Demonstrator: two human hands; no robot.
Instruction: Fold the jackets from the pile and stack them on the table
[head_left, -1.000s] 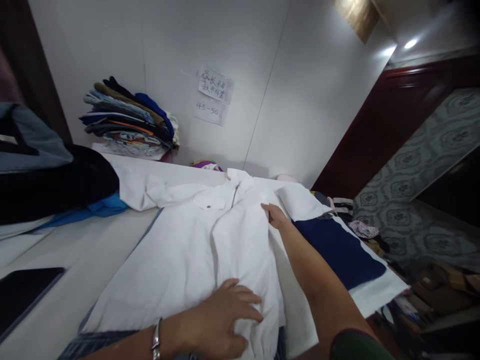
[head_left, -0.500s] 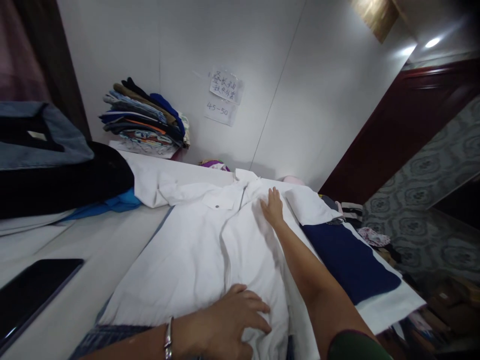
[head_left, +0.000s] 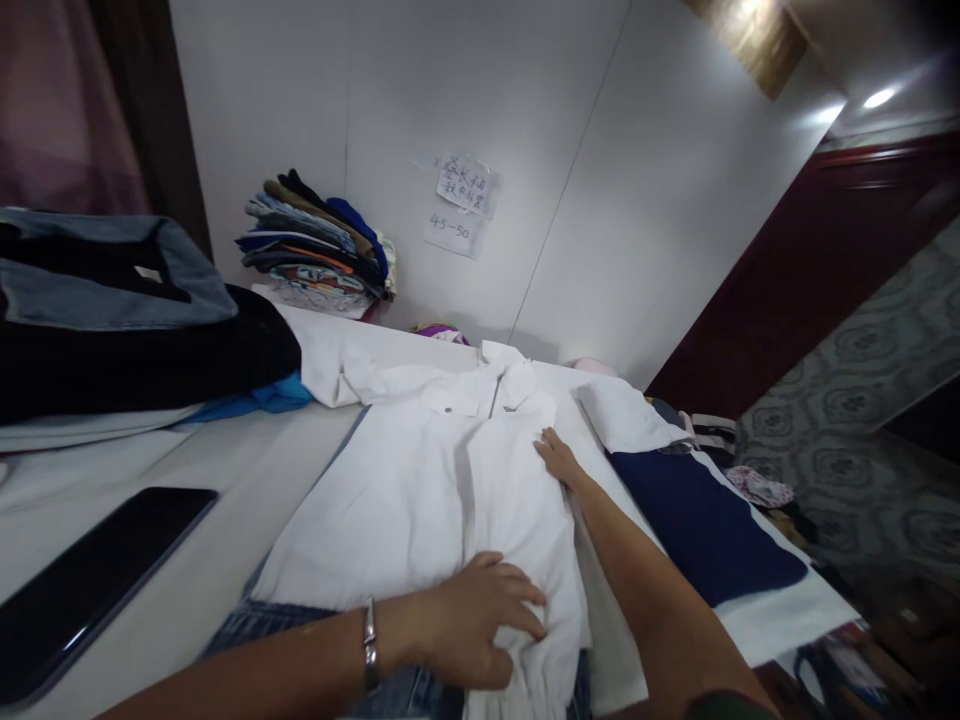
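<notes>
A white jacket [head_left: 375, 500] with a collar and buttoned pocket flaps lies front up on the table, one sleeve stretched out to the left. Its right side has a length of white cloth, which looks like a sleeve, laid down along the front. My left hand [head_left: 480, 620], with a metal bracelet at the wrist, rests on that lower right part, fingers spread. Further up, my right hand [head_left: 559, 458] has its fingers curled in at the jacket's right edge, below the shoulder. Blue denim [head_left: 289, 622] shows beneath the hem.
A dark phone [head_left: 105, 580] lies at the left. Behind it are black and denim clothes [head_left: 150, 360]. Folded clothes are stacked [head_left: 322, 245] against the wall [head_left: 525, 100], below handwritten signs [head_left: 457, 205]. A navy and white garment [head_left: 705, 520] lies on the right edge.
My right hand has slid down from the shoulder along the jacket's right edge, and its fingers have curled in. My left hand stays on the lower front. The view has shifted slightly left.
</notes>
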